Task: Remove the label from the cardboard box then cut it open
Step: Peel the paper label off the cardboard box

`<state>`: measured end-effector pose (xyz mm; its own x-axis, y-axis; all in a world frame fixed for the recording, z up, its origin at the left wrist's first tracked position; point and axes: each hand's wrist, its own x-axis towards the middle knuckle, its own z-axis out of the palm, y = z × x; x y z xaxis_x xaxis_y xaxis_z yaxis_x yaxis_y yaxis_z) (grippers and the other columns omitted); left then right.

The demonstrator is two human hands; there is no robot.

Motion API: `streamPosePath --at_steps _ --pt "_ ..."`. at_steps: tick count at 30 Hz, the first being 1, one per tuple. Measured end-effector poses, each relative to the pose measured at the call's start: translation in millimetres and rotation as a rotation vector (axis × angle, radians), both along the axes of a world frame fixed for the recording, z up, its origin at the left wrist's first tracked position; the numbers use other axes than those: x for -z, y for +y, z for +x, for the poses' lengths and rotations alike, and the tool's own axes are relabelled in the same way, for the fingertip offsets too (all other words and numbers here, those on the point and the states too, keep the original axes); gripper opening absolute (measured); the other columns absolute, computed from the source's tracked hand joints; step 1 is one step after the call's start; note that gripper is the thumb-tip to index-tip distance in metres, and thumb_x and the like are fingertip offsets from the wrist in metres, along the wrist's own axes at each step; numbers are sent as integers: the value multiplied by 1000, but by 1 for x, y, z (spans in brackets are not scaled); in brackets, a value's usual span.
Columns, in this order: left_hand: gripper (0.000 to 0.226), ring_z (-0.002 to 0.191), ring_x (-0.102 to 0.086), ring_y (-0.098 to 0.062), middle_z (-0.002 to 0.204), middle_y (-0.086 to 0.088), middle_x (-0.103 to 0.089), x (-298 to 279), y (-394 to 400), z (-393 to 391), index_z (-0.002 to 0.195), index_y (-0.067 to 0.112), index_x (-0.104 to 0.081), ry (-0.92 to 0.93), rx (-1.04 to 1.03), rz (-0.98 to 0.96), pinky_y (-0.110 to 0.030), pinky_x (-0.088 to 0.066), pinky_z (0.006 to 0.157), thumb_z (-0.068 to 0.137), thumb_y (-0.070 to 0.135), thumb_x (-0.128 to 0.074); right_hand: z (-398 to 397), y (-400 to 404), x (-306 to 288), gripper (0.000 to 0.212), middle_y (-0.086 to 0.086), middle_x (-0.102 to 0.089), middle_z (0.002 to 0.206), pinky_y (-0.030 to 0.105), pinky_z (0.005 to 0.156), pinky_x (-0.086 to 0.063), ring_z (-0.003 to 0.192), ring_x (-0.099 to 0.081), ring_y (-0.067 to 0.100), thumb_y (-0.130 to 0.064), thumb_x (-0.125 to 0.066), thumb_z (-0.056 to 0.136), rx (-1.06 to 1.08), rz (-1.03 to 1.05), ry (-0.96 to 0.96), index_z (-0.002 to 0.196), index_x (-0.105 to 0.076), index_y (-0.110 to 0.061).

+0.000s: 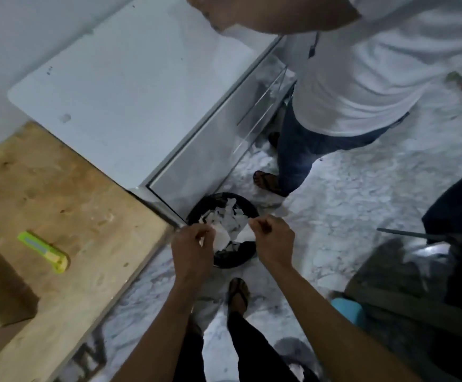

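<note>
here: two hands (pixel 194 249) (pixel 273 238) over one bin (pixel 196 209), one cutter (pixel 44 250).

I hold both my arms stretched forward and down, bare to above the elbow, and they come closer together toward the hands. My left hand (pixel 192 248) shows its back to me, the fingers curled inward and pinching something small and white at the fingertips. My right hand (pixel 272 239) is just beside it, not touching, closed into a loose fist with the knuckles up. If it holds anything, I cannot tell.
</note>
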<state>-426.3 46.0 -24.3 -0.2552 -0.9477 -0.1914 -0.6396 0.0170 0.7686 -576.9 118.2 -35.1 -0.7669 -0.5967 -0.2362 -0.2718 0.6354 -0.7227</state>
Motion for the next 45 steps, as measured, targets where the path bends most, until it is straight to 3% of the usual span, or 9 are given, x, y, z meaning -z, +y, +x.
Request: streamPosePath --at_steps 5,10,16,23,28,33,35,39,45 --pt "6 85 -65 -27 78 10 -59 68 -10 -22 84 11 -75 -31 -33 49 -41 -54 79 86 10 -71 -12 -25 64 16 -1 -59 86 13 65 -35 76 -52 9 -27 -64 93 -4 95 -37 90 -72 -12" --pt "11 89 -69 -23 90 -3 -72 140 -31 -30 96 13 -76 -40 -24 145 -37 -56 80 87 16 -71 -20 -48 132 22 8 -71 100 34 79 -54 92 -66 23 -34 -63 93 -67 177 -50 103 -72 -17" --pt "31 102 -66 -23 112 -10 -70 172 -37 -26 115 15 -71 -86 -21 243 -38 -54 89 87 27 -74 -19 -59 160 36 4 -70 108 27 83 -47 98 -65 20 -35 -65 91 -123 220 -106 120 -66 -14" --pt "35 110 -64 -26 119 -12 -69 115 -25 -22 121 10 -68 -113 -42 241 -15 -38 85 89 26 -72 -16 -52 110 38 7 -68 112 38 92 -52 101 -64 22 -31 -67 90 -117 206 -208 123 -64 -13" --pt "36 109 -65 -27 117 -13 -70 40 -15 -22 121 7 -68 -58 -76 195 -33 -50 91 89 24 -71 -14 -44 42 38 3 -67 114 32 90 -50 102 -64 18 -34 -66 89 -116 135 -244 123 -63 -17" --pt "19 90 -67 -26 95 -9 -73 -36 0 -14 105 5 -72 4 -119 119 -6 -34 59 90 16 -68 -4 -36 -18 25 3 -66 92 13 74 -45 78 -61 8 -17 -69 87 -72 -44 -288 110 -69 -7" --pt "23 84 -63 -19 94 -5 -71 -61 5 -3 109 7 -72 11 -127 80 -7 -34 63 92 20 -68 4 -32 -42 26 0 -66 99 4 69 -42 79 -60 3 -19 -68 88 -83 -69 -317 114 -68 -11" --pt "32 98 -65 -12 109 0 -71 -95 13 32 119 13 -69 60 -166 41 -24 -50 81 91 28 -69 26 -24 -85 33 -3 -68 107 17 79 -44 92 -62 8 -25 -68 89 -159 -104 -297 119 -66 -14" --pt "27 90 -67 -7 105 4 -72 -131 33 119 112 19 -71 117 -207 -49 -33 -58 79 88 29 -72 87 -16 -130 29 -3 -70 112 25 82 -49 94 -64 11 -27 -65 90 -324 -156 -246 117 -68 -16"
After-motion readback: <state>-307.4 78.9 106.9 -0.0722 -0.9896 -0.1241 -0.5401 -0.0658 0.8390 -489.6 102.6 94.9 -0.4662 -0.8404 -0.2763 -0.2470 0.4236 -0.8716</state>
